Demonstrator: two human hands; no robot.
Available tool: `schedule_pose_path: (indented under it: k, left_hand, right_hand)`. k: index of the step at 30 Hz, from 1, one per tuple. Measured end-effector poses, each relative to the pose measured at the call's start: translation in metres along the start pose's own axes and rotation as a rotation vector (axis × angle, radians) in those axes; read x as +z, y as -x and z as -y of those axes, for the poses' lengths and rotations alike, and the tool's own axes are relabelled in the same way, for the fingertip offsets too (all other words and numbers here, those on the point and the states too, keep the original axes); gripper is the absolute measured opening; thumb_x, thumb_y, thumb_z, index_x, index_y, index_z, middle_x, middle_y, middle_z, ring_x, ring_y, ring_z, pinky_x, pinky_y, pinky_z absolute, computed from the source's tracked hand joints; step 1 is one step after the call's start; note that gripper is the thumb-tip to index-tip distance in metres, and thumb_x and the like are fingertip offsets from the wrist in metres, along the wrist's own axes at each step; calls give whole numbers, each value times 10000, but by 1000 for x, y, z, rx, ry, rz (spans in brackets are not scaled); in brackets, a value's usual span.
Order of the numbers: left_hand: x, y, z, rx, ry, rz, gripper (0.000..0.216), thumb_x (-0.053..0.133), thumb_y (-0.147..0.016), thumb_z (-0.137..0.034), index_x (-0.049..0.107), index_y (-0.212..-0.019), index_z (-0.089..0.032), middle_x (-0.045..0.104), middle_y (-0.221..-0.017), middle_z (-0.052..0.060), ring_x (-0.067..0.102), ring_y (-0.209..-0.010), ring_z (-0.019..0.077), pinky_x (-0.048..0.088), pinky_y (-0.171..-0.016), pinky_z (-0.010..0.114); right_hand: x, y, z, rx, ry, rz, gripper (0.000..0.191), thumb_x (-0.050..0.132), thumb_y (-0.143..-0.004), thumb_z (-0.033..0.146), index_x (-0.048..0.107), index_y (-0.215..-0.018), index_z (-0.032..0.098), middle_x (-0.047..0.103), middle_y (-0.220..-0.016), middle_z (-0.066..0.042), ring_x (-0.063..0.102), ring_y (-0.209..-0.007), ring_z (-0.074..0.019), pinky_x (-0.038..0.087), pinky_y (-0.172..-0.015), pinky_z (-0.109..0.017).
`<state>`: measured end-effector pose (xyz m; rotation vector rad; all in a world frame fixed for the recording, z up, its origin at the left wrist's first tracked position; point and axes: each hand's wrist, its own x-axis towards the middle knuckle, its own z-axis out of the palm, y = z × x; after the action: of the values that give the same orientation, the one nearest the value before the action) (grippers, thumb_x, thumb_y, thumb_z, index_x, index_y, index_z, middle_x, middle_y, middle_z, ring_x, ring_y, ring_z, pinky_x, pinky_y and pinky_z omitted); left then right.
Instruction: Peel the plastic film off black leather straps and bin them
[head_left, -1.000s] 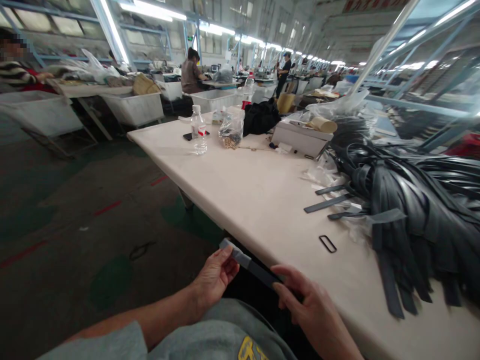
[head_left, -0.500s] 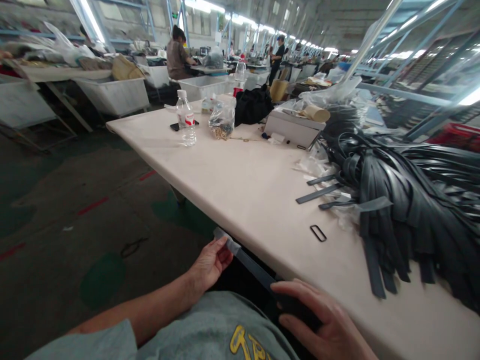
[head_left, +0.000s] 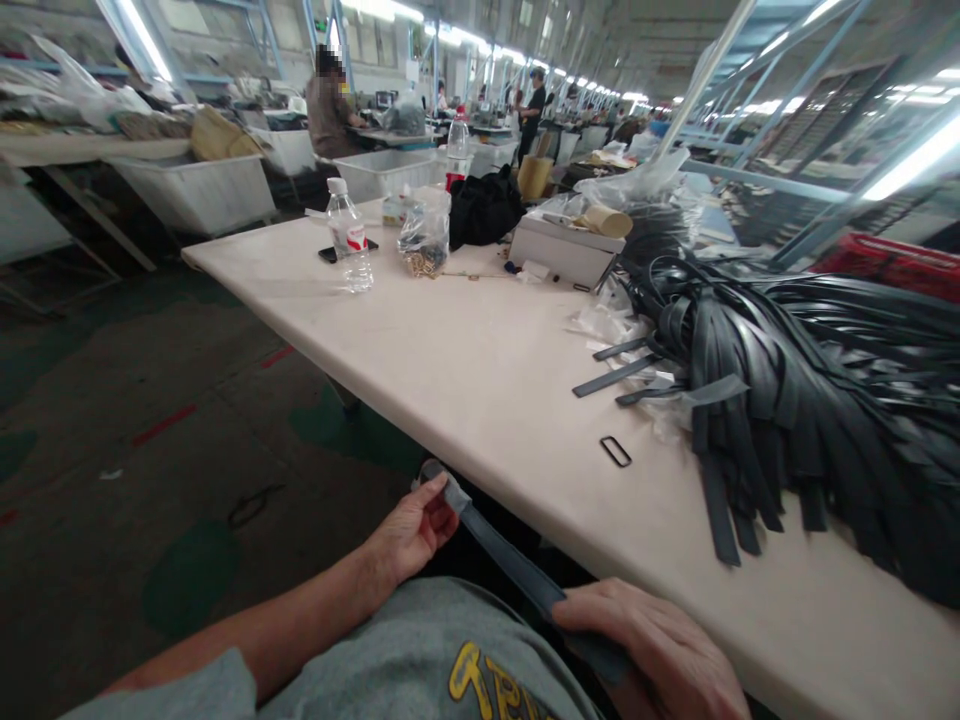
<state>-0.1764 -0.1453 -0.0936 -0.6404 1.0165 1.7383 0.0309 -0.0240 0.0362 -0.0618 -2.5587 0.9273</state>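
Lowered toward the lap, the flat grey strap (head_left: 504, 552) stays pinched between left hand (head_left: 411, 528) and right hand (head_left: 660, 655).

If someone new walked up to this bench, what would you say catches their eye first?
Most likely the big heap of dark straps piled on the right side of the pale table. Next, near the bottom edge, the left hand pinches one end of a single grey strap while the right hand grips its other end. A small black rectangular ring lies alone beside the heap.
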Motion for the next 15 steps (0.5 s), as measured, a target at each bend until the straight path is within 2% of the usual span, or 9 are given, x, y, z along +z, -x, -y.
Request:
schedule_pose_path:
  k: [3,6,8,11,13,15]
  left_hand:
    - [-2,3,1,-23,-20,7,50,671,-870,-187,654,-854,-143,732,-716,17,683,-545,132,544,-538,235]
    - [-3,5,1,-31,-33,11,64,685,-860,-193,650,-844,-142,726,-722,16,684,-554,136,547,-542,240]
    - [-5,6,1,-31,-35,9,61,677,-867,-191,646,-847,-143,726,-729,17,684,-559,136,549,-543,241]
    - [-8,5,-1,-51,-32,-2,81,644,-893,-192,642,-839,-131,721,-692,20,671,-529,127,544,-528,234]
    - [-11,4,-2,-76,-31,-6,121,630,-903,-198,638,-811,-119,708,-643,19,658,-498,120,537,-512,226]
    - [-12,4,-1,-94,-28,-5,138,633,-902,-202,635,-791,-120,700,-615,12,654,-486,118,533,-503,219]
  right_hand:
    - [26,-12,-10,-7,-62,-3,325,453,-845,57,601,-1029,279,750,-824,10,702,-717,-153,520,-660,-233]
    - [52,-21,-23,32,-160,2,240,491,-880,82,642,-971,244,733,-767,7,667,-655,-135,485,-620,-233]
    - [60,-23,-28,13,-205,-37,218,503,-890,98,646,-977,238,728,-761,6,660,-650,-131,483,-620,-232]
    - [55,-20,-23,-98,-199,-78,358,450,-839,32,601,-1083,244,747,-924,-26,701,-861,-153,523,-768,-255]
    - [47,-16,-16,-169,-152,-33,437,419,-801,4,561,-1145,234,739,-1049,-58,684,-1015,-165,520,-870,-277]
    - [42,-13,-11,-195,-92,10,437,404,-796,-5,550,-1141,221,742,-1070,-70,681,-1039,-158,522,-878,-270]
